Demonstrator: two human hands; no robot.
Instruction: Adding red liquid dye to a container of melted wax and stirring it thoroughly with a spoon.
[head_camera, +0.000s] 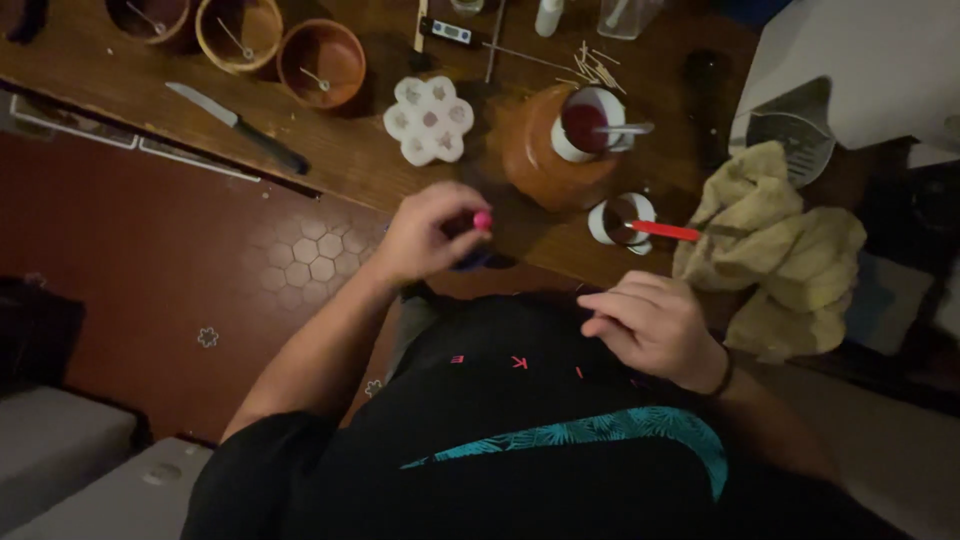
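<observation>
Pink-capped small bottle (481, 221), dark blue below the cap, sits pinched in your left hand (425, 236), fingers curled tight around it, held just above the near edge of the brown wooden table (130, 75). Your right hand (650, 325) is off the table altogether, loosely curled and resting against your black shirt (500, 400), holding nothing that I can make out.

Just beyond your left hand stands a round orange jug (540, 160) with a white cup of dark red liquid (588, 122) on its mouth and a metal spoon across it. Between your two hands, a little further out, there's a small white cup (620, 218) with a red stick (665, 231) laid over its rim. Beyond your left hand and slightly outward lies a white flower-shaped mould (429, 119) with small hollows. Further out on that side: a black-handled knife (240, 125) and three terracotta bowls (320, 62), each with a wick standing in it. Past your right hand a crumpled yellow cloth (775, 250) is heaped at the table's end, touching no cup.
</observation>
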